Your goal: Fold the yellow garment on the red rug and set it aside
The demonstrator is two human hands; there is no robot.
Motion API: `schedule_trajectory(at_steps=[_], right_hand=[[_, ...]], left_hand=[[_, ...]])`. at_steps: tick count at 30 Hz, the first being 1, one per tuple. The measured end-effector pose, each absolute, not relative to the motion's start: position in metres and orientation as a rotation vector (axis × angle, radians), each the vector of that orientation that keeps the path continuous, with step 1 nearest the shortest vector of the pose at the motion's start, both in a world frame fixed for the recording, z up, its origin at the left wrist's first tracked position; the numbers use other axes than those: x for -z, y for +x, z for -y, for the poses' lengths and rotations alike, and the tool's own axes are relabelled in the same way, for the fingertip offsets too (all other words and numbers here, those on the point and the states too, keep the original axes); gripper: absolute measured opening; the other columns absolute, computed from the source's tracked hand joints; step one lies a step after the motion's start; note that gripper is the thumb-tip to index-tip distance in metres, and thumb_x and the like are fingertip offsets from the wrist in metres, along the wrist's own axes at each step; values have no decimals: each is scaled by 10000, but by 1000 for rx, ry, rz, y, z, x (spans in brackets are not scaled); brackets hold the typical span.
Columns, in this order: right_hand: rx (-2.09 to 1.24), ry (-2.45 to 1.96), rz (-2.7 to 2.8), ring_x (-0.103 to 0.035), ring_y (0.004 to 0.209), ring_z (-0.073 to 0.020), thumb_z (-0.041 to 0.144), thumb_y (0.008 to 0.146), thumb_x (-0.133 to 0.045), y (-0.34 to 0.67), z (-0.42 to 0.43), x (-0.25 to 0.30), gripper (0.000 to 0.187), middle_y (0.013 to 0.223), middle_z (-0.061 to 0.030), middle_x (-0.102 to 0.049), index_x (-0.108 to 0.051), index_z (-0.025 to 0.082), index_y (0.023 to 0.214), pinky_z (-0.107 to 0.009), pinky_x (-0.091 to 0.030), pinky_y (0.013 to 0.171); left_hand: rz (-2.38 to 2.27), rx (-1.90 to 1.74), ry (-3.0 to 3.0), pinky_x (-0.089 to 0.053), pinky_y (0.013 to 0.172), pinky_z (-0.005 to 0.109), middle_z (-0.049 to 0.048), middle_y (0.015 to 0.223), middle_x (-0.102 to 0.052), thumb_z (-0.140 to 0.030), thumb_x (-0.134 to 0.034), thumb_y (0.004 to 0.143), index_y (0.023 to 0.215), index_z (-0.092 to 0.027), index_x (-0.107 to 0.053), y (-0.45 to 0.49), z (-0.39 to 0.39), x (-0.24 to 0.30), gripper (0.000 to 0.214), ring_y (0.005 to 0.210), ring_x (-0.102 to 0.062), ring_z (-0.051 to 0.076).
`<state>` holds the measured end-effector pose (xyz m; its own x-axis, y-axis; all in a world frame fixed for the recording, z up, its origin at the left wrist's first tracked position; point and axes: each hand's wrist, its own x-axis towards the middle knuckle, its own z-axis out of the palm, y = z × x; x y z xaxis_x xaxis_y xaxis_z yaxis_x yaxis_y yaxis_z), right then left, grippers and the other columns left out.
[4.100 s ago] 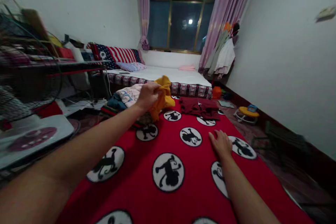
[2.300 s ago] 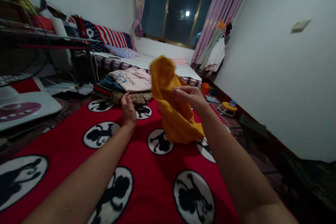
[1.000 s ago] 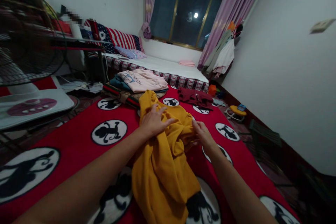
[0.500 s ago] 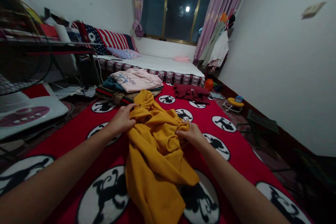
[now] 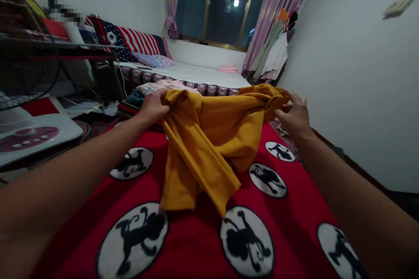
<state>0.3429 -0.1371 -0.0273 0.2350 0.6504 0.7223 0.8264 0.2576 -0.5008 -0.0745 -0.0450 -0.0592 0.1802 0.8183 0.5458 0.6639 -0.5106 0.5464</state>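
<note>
Now, in the head view, the yellow garment (image 5: 212,139) is hanging lifted above the red blanket (image 5: 288,209), where half a second ago it was lying bunched on it. The left hand (image 5: 152,107) is gripping its left edge with fingers curled shut, and the right hand (image 5: 294,115) is pinching its right edge, so the cloth is stretching between them and its lower folds are trailing onto the blanket. Behind the garment, a folded clothes pile (image 5: 144,91) is sitting before the bed (image 5: 203,76).
</note>
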Motion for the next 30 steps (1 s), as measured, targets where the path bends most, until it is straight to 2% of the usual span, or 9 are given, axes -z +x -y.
schedule_trajectory(at_steps=[2, 5, 9, 12, 14, 17, 20, 24, 30], right_hand=[[330, -1555, 1503, -555, 1167, -323, 204, 654, -676, 342, 141, 46, 738, 1330, -172, -473, -488, 147, 1365, -502, -472, 1006], [265, -1521, 1801, -440, 1302, -310, 147, 698, -610, 321, 166, 90, 640, 1333, -150, -489, -512, 176, 1330, -502, -354, 1117], [4, -1402, 2146, -420, 1332, -249, 6, 665, -493, 279, 203, 136, 710, 1408, -108, -460, -494, 226, 1339, -453, -363, 1113], [-97, -1340, 2292, -416, 1334, -257, -22, 649, -494, 251, 210, 150, 740, 1444, -109, -439, -498, 231, 1345, -459, -366, 1099], [-106, -1297, 2351, -448, 1301, -273, 25, 695, -564, 236, 207, 153, 660, 1408, -123, -486, -521, 214, 1326, -471, -377, 1079], [-67, -1348, 2351, -519, 1213, -274, 117, 778, -620, 222, 199, 157, 488, 1324, -132, -568, -571, 182, 1259, -454, -416, 1026], [10, -1435, 2354, -591, 1066, -227, 113, 852, -539, 225, 197, 156, 300, 1177, -99, -643, -635, 194, 1125, -354, -469, 906], [109, -1529, 2285, -621, 913, -184, 46, 849, -439, 257, 206, 148, 309, 987, -58, -664, -662, 213, 981, -263, -459, 757], [187, -1573, 2017, -626, 878, -214, 117, 827, -470, 319, 223, 140, 238, 988, -71, -667, -645, 206, 962, -300, -461, 729]], left_hand=[[-1574, -1281, 2309, -324, 1121, 467, 125, 1381, -509, -48, -533, 676, 1327, -149, -521, -80, 38, 66, 658, 1286, -441, 312], [-1629, -1146, 2559, -315, 1129, 446, 114, 1437, -430, -52, -522, 740, 1354, -188, -509, -88, 43, 91, 629, 1316, -391, 309], [-1117, -733, 2998, -302, 1147, 448, 79, 1435, -430, 9, -480, 739, 1278, -207, -587, -90, 62, 121, 590, 1345, -359, 273], [-877, -524, 3138, -264, 1154, 506, 52, 1540, -293, 33, -516, 706, 1368, -288, -510, -81, 78, 133, 735, 1429, -220, 303], [-778, -433, 3168, -271, 1145, 509, 55, 1553, -272, 37, -541, 693, 1411, -309, -454, -72, 88, 137, 802, 1444, -179, 315], [-566, -258, 3141, -356, 1090, 400, 72, 1398, -483, -18, -544, 764, 1277, -272, -588, -57, 100, 135, 573, 1335, -383, 267], [-626, -136, 3045, -464, 867, 256, 48, 1051, -644, -104, -573, 796, 1042, -246, -705, -55, 105, 122, 313, 1017, -589, 198], [-848, -152, 2950, -437, 758, 222, 21, 929, -652, -41, -570, 702, 857, -206, -728, -92, 99, 98, 276, 879, -592, 172], [-1230, -192, 2824, -406, 704, 207, 24, 819, -644, -100, -529, 721, 699, -153, -672, -181, 77, 102, 154, 773, -540, 146]])
